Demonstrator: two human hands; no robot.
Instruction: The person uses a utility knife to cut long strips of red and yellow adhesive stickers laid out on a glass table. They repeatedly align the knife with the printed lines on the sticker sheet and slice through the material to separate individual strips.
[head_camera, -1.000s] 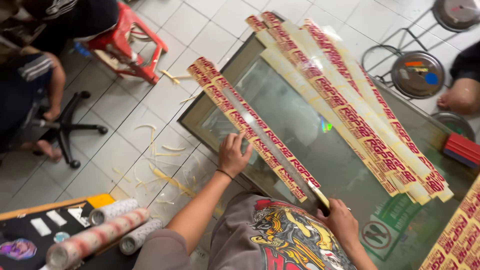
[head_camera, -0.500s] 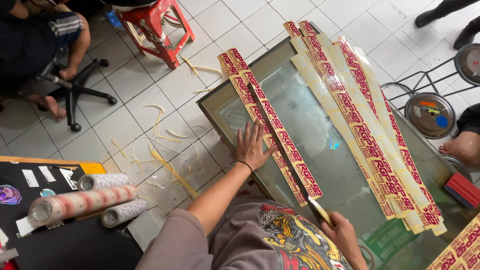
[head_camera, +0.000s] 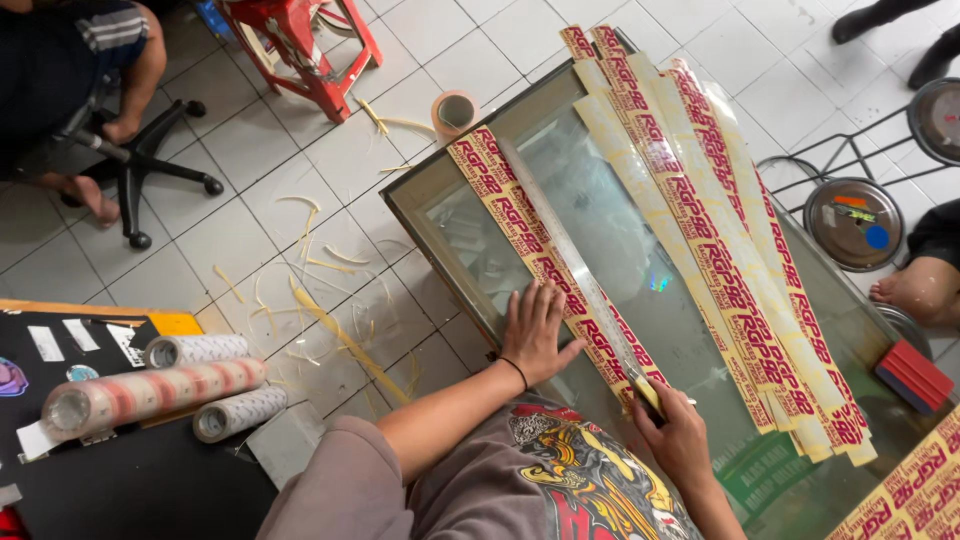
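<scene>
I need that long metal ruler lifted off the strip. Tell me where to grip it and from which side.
Grip the metal ruler at its bare far half, beyond the left hand, likely from the floor side: it lies flat along the printed strip, so pinch its long edges.

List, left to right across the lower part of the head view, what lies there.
Clear printed tape rolls → left hand flat on the red-and-yellow printed strip → right hand holding a yellow cutter → red rectangular block.

Knife blade (head_camera: 648, 392) hidden by right hand (head_camera: 680, 440), seated person (head_camera: 70, 60) cropped
</scene>
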